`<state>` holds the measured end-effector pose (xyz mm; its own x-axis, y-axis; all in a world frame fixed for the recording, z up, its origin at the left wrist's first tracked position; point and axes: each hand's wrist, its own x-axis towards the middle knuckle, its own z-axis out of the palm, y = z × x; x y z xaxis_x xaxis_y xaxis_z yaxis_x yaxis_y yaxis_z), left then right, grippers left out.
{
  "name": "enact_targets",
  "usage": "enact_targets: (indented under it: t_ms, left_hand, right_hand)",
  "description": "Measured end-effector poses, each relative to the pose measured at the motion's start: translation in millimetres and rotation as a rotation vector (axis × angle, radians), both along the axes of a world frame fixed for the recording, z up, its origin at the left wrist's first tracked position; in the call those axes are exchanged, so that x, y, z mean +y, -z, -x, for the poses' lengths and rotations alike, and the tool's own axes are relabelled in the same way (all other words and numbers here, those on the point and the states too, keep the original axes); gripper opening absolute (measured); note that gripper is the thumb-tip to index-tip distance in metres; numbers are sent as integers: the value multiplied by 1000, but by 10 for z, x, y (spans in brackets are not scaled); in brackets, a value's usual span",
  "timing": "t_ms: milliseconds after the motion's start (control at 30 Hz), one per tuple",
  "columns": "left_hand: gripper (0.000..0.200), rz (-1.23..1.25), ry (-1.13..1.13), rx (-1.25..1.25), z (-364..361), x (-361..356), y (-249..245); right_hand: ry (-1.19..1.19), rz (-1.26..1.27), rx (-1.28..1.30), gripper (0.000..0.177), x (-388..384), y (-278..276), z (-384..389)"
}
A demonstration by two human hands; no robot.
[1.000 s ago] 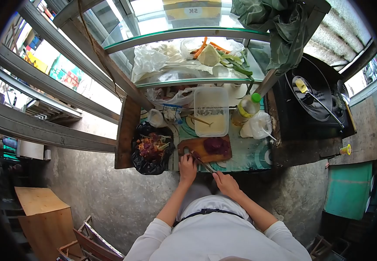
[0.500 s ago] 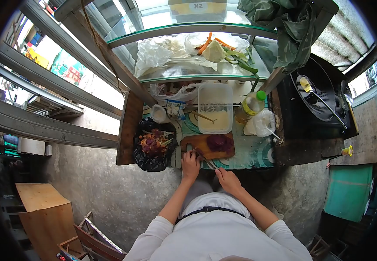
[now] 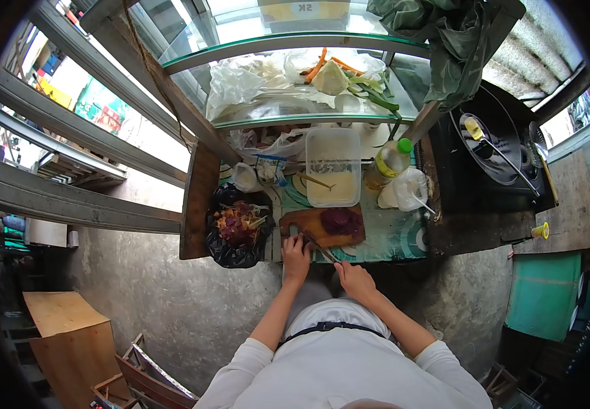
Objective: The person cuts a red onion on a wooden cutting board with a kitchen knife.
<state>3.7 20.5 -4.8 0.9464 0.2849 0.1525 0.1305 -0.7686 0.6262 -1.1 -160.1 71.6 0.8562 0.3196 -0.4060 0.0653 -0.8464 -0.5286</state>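
Observation:
A wooden cutting board (image 3: 302,219) lies near the counter's front edge, with a dark purple heap (image 3: 340,221) of chopped food on its right part. My right hand (image 3: 354,278) is closed round the handle of a knife (image 3: 325,253), whose blade points up and left over the board's lower edge. At the board's lower left corner, my left hand (image 3: 296,255) has its fingers bent beside the blade tip; anything under them is too small to name. Left of the board sits a black plastic bag (image 3: 229,255) holding shredded orange, purple and pale vegetables.
Behind the board stand a clear plastic tub (image 3: 333,150) with pale contents and a green-capped bottle (image 3: 390,162). Above is a glass shelf with carrots and leafy greens. A black stove (image 3: 448,184) with a wok and ladle is at the right. Metal rails (image 3: 84,210) run along the left.
The whole view has shifted slightly, so the counter items appear a little further left. Both hands stay at nearly the same place by the board, the knife still in my right hand.

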Motion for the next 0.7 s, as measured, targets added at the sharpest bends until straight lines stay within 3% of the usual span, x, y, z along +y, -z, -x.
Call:
enact_targets:
  t_ms: [300, 700]
  left_hand:
    - [29, -17, -10, -9, -1, -25, -23]
    - [30, -16, 10, -27, -17, -5, 18]
  right_hand:
    - [3, 43, -61, 43, 88, -65, 9]
    - [-69, -71, 122, 48, 21, 6, -170]
